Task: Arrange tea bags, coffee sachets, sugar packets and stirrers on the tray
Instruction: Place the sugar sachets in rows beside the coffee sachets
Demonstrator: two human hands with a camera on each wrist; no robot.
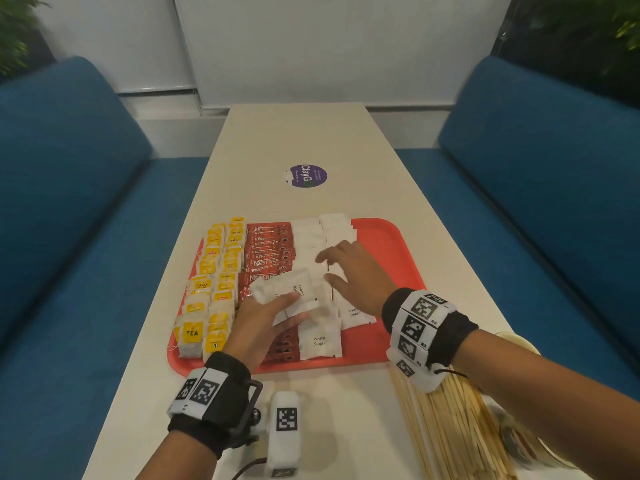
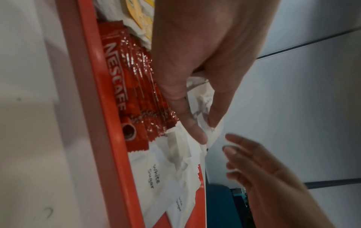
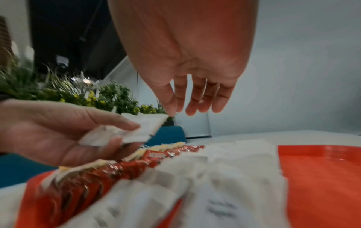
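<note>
A red tray lies on the table with yellow tea bags in its left columns, red coffee sachets beside them, and white sugar packets in the middle. My left hand grips a small stack of white sugar packets above the sachets, thumb on top; in the left wrist view the same hand pinches the packets. My right hand hovers over the tray's sugar rows, fingers relaxed and holding nothing. A bundle of wooden stirrers lies on the table at the near right.
The tray's right part is bare red plastic. A white tagged device with a cable lies near the front edge. A purple sticker marks the table's middle. Blue sofas flank the table. A paper bowl sits behind my right forearm.
</note>
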